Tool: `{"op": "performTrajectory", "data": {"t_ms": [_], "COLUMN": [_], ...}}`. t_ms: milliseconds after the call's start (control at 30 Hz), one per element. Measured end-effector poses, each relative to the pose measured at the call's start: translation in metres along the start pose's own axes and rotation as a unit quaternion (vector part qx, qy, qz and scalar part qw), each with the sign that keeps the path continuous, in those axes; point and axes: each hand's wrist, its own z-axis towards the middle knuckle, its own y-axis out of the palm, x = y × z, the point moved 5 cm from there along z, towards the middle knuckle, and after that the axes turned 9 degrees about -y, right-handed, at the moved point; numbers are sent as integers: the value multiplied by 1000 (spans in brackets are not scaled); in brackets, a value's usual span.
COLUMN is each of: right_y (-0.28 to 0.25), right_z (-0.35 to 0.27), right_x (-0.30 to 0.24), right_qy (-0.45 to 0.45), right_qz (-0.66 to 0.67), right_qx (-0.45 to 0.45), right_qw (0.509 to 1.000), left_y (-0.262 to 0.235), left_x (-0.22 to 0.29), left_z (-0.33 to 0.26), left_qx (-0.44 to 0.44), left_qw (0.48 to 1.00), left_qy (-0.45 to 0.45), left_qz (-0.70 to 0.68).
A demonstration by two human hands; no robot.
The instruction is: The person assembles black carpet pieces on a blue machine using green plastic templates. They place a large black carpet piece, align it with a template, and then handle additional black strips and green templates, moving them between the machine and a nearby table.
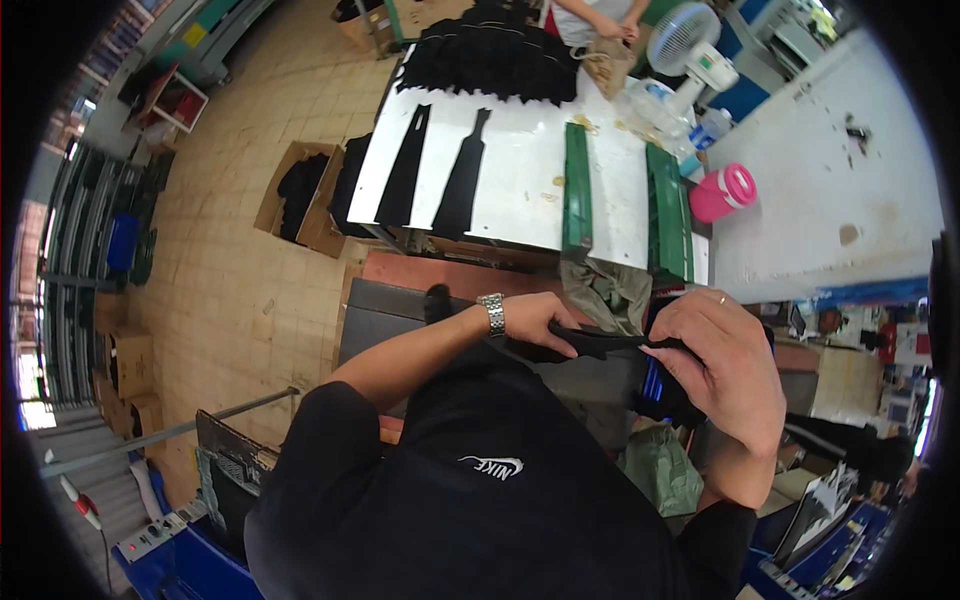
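Note:
A narrow strip of black fabric (608, 343) is stretched between my two hands in front of my body. My left hand (535, 318), with a metal watch at the wrist, pinches one end between thumb and fingers. The other end is gripped by my right hand (722, 352), its thumb and fingers bent over the cloth. On the white table (520, 190) ahead lie two long, tapering black fabric pieces, one on the left (404, 170) and one beside it (464, 185). Behind them is a heap of black fabric (490, 60).
Two green rails (577, 190) (668, 215) lie on the table's right part. Near them stand a pink jug (723, 192), a plastic bottle (710, 130) and a fan (690, 50). Another person's hands (615, 28) show at the far side. A cardboard box (322, 215) sits on the floor at left.

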Motion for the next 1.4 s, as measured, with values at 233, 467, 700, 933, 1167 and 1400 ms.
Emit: {"op": "performTrajectory", "data": {"t_ms": [233, 467, 700, 933, 1167, 1400], "right_y": [33, 57, 121, 285, 471, 541], "right_z": [150, 269, 381, 485, 552, 583], "right_x": [-10, 48, 199, 406, 501, 520], "right_qy": [-10, 69, 166, 80, 114, 111], "right_qz": [28, -2, 82, 67, 88, 70], "right_qx": [-73, -36, -54, -89, -170, -211], "right_qw": [997, 997, 981, 991, 975, 969], "left_y": [-51, -153, -197, -204, -185, -190], "left_x": [-67, -122, -242, -317, -374, -397], "left_z": [-62, -139, -207, -231, -213, -199], "left_qx": [40, 136, 188, 415, 533, 516], "left_qw": [997, 981, 925, 774, 503, 442], "left_qy": [32, 15, -185, -220, -298, -348], "left_qz": [-60, -137, -275, -425, -612, -646]}}
